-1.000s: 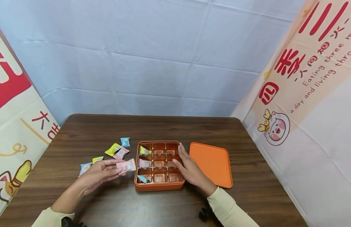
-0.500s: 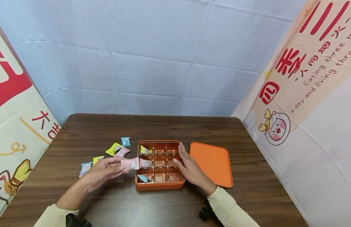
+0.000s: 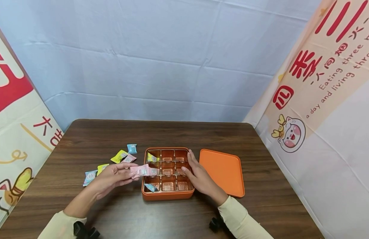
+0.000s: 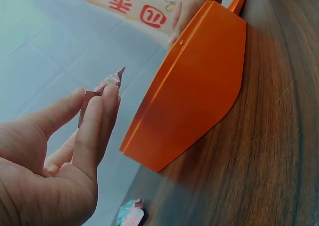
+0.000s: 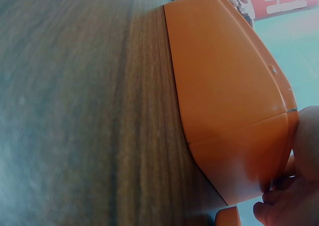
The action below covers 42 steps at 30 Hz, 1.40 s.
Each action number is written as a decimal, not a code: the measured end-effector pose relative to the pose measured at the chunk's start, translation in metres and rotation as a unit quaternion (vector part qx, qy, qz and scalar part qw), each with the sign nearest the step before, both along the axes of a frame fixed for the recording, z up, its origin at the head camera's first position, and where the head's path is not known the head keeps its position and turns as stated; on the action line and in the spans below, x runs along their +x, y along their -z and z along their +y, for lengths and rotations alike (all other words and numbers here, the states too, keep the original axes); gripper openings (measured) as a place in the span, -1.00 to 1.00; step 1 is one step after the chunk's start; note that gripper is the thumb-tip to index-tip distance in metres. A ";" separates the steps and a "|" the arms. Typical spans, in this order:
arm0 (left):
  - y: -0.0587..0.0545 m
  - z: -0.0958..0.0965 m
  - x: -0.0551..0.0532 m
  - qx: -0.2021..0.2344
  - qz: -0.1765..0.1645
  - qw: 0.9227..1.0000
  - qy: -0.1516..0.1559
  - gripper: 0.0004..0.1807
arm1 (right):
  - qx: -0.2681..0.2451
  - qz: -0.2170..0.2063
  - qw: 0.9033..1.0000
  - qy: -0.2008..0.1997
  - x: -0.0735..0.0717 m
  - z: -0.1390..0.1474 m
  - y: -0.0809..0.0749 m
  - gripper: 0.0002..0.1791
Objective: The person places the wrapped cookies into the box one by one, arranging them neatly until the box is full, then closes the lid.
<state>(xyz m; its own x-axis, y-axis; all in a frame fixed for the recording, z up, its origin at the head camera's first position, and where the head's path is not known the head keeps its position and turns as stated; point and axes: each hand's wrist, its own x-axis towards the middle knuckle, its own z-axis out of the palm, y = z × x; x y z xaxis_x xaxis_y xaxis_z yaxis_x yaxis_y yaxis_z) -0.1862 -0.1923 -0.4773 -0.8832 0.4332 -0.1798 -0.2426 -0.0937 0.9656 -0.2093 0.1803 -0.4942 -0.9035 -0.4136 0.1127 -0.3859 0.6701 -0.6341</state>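
My left hand (image 3: 114,177) pinches a pink wrapped candy (image 3: 140,170) between thumb and fingertips, over the left rim of an orange box (image 3: 168,196). In the left wrist view that candy (image 4: 107,84) juts past the fingertips. Inside the box is a nine-compartment tray. Down its left column lie a yellow candy (image 3: 152,157), a pink candy (image 3: 154,172) partly covered by the held one, and a blue candy (image 3: 150,188). My right hand (image 3: 202,179) holds the box's right side, thumb over the rim; its lower fingers are against the outer wall (image 5: 239,161).
Left of the box lie several loose candies: blue (image 3: 132,148), yellow (image 3: 119,156), pink (image 3: 129,158), another yellow (image 3: 102,168) and another blue (image 3: 89,178). An orange lid (image 3: 221,172) lies flat to the right, close to the right hand, on the wooden table (image 3: 118,136).
My left hand has moved right with the pink candy, from beside the box to over its left rim. The right hand stays at the box's right side.
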 end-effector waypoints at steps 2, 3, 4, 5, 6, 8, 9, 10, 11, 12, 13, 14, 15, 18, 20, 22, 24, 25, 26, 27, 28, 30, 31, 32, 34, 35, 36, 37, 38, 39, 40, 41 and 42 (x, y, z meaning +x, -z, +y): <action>0.000 0.001 -0.001 -0.004 -0.006 1.000 -0.005 -0.43 | 0.001 -0.001 1.000 0.000 0.000 0.000 0.000 -0.16; 0.000 0.002 -0.002 -0.007 -0.007 1.000 -0.005 -0.43 | 0.001 -0.003 1.000 0.001 0.000 0.000 0.000 -0.16; 0.000 0.003 -0.002 -0.010 -0.008 1.000 -0.007 -0.42 | 0.001 -0.003 1.000 0.002 0.000 0.000 0.000 -0.17; 0.001 0.004 -0.003 -0.013 -0.010 1.000 -0.008 -0.42 | 0.002 -0.004 1.000 0.003 0.000 0.000 0.000 -0.17; 0.001 0.005 -0.003 -0.015 -0.011 1.000 -0.009 -0.41 | 0.001 -0.004 1.000 0.004 -0.001 0.000 0.000 -0.17; 0.001 0.006 -0.004 -0.019 -0.008 1.000 -0.008 -0.39 | 0.003 -0.006 1.000 0.006 -0.001 -0.001 0.000 -0.18; 0.001 0.007 -0.004 -0.020 -0.005 1.000 -0.007 -0.39 | 0.004 -0.007 1.000 0.007 -0.001 -0.001 0.000 -0.18; 0.001 0.008 -0.004 -0.020 -0.003 1.000 -0.006 -0.38 | 0.003 -0.006 1.000 0.006 -0.001 -0.001 0.000 -0.18; 0.000 0.009 -0.004 -0.019 -0.001 1.000 -0.004 -0.38 | 0.002 -0.006 1.000 0.006 -0.001 -0.001 0.000 -0.19; 0.000 0.010 -0.005 -0.017 0.000 1.000 -0.004 -0.38 | 0.000 -0.004 1.000 0.005 0.000 -0.001 0.000 -0.19; -0.001 0.011 -0.005 -0.016 0.000 1.000 -0.005 -0.39 | -0.001 -0.004 1.000 0.005 0.000 -0.001 -0.001 -0.19; -0.001 0.012 -0.005 -0.014 -0.001 1.000 -0.006 -0.39 | -0.004 -0.002 1.000 0.004 0.000 -0.001 0.000 -0.19; -0.002 0.013 -0.006 -0.012 -0.003 1.000 -0.007 -0.40 | -0.006 -0.001 1.000 0.003 0.000 -0.001 0.000 -0.19; -0.002 0.015 -0.009 -0.011 -0.005 1.000 -0.010 -0.41 | -0.007 -0.001 1.000 0.003 0.000 -0.001 0.000 -0.19; -0.002 0.017 -0.011 -0.018 -0.004 1.000 -0.010 -0.40 | -0.008 -0.003 1.000 0.003 0.000 -0.001 0.000 -0.19; -0.003 0.019 -0.012 -0.024 -0.002 1.000 -0.010 -0.40 | -0.009 -0.004 1.000 0.003 0.000 -0.001 0.000 -0.19; -0.003 0.022 -0.014 -0.031 -0.001 0.999 -0.012 -0.40 | -0.011 -0.004 1.000 0.003 0.000 -0.001 -0.001 -0.19; -0.003 0.023 -0.015 -0.034 0.004 0.999 -0.010 -0.40 | -0.013 -0.005 1.000 0.003 0.000 -0.001 -0.001 -0.20; -0.003 0.024 -0.015 -0.036 0.006 0.999 -0.009 -0.41 | -0.014 -0.005 1.000 0.003 0.000 -0.001 -0.001 -0.20; -0.003 0.025 -0.016 -0.038 0.009 0.999 -0.008 -0.41 | -0.015 -0.005 1.000 0.002 0.000 -0.001 -0.001 -0.20; -0.003 0.027 -0.016 -0.041 0.013 0.999 -0.008 -0.42 | -0.016 -0.005 1.000 0.002 0.000 -0.001 -0.001 -0.20; -0.003 0.029 -0.017 -0.047 0.020 0.999 -0.006 -0.44 | -0.015 -0.006 1.000 0.002 0.000 0.000 -0.001 -0.20; -0.003 0.030 -0.018 -0.048 0.021 0.999 -0.007 -0.44 | -0.014 -0.006 1.000 0.002 0.000 0.000 -0.001 -0.20; -0.003 0.031 -0.018 -0.052 0.021 0.998 -0.009 -0.45 | -0.013 -0.006 1.000 0.001 0.000 0.000 -0.001 -0.19; -0.003 0.033 -0.019 -0.059 0.023 0.998 -0.012 -0.45 | -0.013 -0.006 1.000 0.000 0.000 0.000 -0.001 -0.19; -0.002 0.034 -0.020 -0.060 0.022 0.998 -0.013 -0.44 | -0.012 -0.006 1.000 0.001 0.000 0.000 -0.001 -0.19; -0.002 0.034 -0.021 -0.062 0.022 0.998 -0.013 -0.44 | -0.012 -0.005 1.000 0.000 0.000 0.000 0.000 -0.18; -0.002 0.035 -0.022 -0.064 0.022 0.998 -0.015 -0.44 | -0.011 -0.006 1.000 0.000 -0.001 0.000 0.000 -0.18; -0.002 0.036 -0.022 -0.066 0.022 0.997 -0.015 -0.44 | -0.011 -0.005 1.000 0.000 -0.001 0.000 0.000 -0.18; -0.001 0.036 -0.023 -0.066 0.023 0.997 -0.015 -0.44 | -0.010 -0.005 1.000 0.000 -0.001 0.000 0.001 -0.18; -0.001 0.037 -0.024 -0.066 0.024 0.997 -0.014 -0.44 | -0.010 -0.004 1.000 0.000 -0.001 0.000 0.001 -0.18; -0.001 0.038 -0.024 -0.067 0.024 0.997 -0.014 -0.44 | -0.009 -0.003 1.000 -0.001 -0.002 0.000 0.001 -0.18; -0.001 0.039 -0.025 -0.070 0.026 0.997 -0.012 -0.43 | -0.009 -0.003 1.000 -0.001 -0.002 0.001 0.001 -0.18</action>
<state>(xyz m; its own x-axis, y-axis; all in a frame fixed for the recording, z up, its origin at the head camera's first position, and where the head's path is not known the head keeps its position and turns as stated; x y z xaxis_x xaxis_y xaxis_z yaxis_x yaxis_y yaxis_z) -0.2113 -0.1537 -0.4764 -0.9027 0.3856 -0.1909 -0.1916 0.0369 0.9808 -0.2111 0.1808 -0.4954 -0.9032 -0.4133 0.1159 -0.3840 0.6571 -0.6487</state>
